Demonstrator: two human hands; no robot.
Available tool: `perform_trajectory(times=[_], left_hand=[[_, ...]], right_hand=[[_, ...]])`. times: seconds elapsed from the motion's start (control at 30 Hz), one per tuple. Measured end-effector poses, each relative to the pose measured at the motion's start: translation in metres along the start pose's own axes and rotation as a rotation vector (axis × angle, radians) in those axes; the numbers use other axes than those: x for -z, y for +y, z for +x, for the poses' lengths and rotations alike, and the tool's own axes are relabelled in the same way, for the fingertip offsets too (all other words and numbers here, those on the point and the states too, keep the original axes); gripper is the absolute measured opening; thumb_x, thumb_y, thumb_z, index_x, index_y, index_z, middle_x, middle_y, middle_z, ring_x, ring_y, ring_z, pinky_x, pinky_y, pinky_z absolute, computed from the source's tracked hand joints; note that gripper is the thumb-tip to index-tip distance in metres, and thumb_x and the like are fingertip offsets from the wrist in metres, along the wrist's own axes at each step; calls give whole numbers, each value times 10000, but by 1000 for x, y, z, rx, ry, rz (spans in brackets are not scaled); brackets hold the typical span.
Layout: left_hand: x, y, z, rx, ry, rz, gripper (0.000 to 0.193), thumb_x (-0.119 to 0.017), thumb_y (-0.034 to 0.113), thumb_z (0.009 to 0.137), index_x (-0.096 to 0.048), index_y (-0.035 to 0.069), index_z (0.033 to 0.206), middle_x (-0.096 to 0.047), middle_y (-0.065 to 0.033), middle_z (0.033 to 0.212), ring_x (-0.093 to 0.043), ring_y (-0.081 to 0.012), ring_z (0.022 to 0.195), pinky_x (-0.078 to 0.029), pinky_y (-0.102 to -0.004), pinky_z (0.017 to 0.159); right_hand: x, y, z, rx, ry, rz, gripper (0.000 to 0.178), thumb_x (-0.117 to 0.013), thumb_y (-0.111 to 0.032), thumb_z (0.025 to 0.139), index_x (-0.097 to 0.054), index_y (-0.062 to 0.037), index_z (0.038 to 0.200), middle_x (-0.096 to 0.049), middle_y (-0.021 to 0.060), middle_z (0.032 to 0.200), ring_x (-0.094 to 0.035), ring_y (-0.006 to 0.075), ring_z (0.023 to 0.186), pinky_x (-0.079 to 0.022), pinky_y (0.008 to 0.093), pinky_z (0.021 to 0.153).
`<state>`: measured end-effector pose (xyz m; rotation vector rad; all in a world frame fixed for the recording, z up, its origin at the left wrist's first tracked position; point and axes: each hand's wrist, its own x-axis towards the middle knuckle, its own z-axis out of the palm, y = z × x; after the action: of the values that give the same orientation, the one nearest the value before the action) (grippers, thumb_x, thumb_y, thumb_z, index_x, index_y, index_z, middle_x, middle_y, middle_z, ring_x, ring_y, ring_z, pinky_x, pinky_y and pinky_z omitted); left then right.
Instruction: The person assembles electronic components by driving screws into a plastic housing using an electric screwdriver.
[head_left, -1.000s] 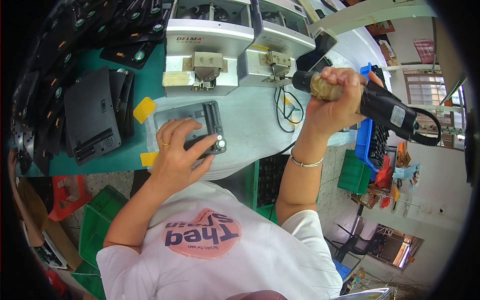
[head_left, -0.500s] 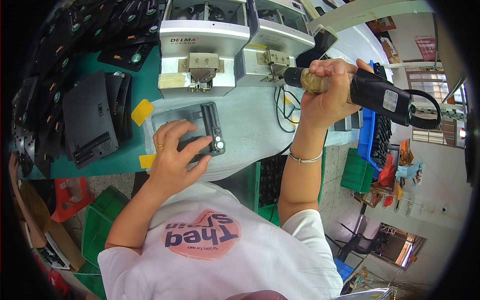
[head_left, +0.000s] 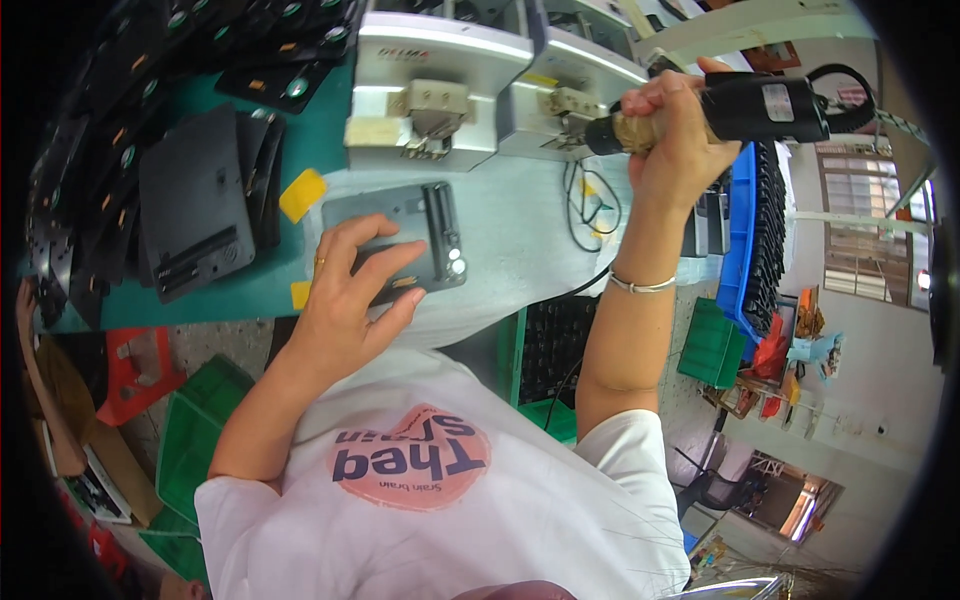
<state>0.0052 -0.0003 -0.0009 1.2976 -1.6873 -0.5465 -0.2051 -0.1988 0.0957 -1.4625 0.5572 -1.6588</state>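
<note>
Currently, the gray panel (head_left: pixel 412 218) lies flat on the white cloth (head_left: pixel 525 235), near side of the two silver machines (head_left: pixel 440 65). Left hand (head_left: pixel 352 288): fingers spread and bent over the panel's near left part, thumb apart from index; contact of each fingertip cannot be told. Right hand (head_left: pixel 690 135): fingers wrapped around a black power screwdriver (head_left: pixel 765 106), held roughly level, front end pointing left toward the right-hand machine; whether its tip touches, cannot tell. Left of the panel: yellow tape (head_left: pixel 302 195), then a stack of dark panels (head_left: pixel 195 210). Far right: blue bin (head_left: pixel 738 240).
</note>
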Motion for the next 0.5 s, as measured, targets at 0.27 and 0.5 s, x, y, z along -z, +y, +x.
perform_trajectory(times=[0.27, 0.5], left_hand=[[14, -14, -26, 5, -47, 136, 412, -761, 96, 689, -635, 95, 1081, -507, -121, 1192, -489, -338, 1145, -389, -448, 954], [10, -11, -22, -41, -40, 207, 405, -768, 119, 680, -640, 114, 1065, -516, -101, 1199, -480, -322, 1170, -372, -440, 957]], right_hand=[[8, -35, -53, -6, -23, 173, 390, -587, -31, 860, -464, -60, 1229, -484, 55, 693, -474, 159, 584, -460, 326, 535], [0, -38, -72, 11, -35, 211, 405, -551, -28, 857, -471, -106, 1246, -452, 42, 691, -457, 159, 591, -450, 330, 531]])
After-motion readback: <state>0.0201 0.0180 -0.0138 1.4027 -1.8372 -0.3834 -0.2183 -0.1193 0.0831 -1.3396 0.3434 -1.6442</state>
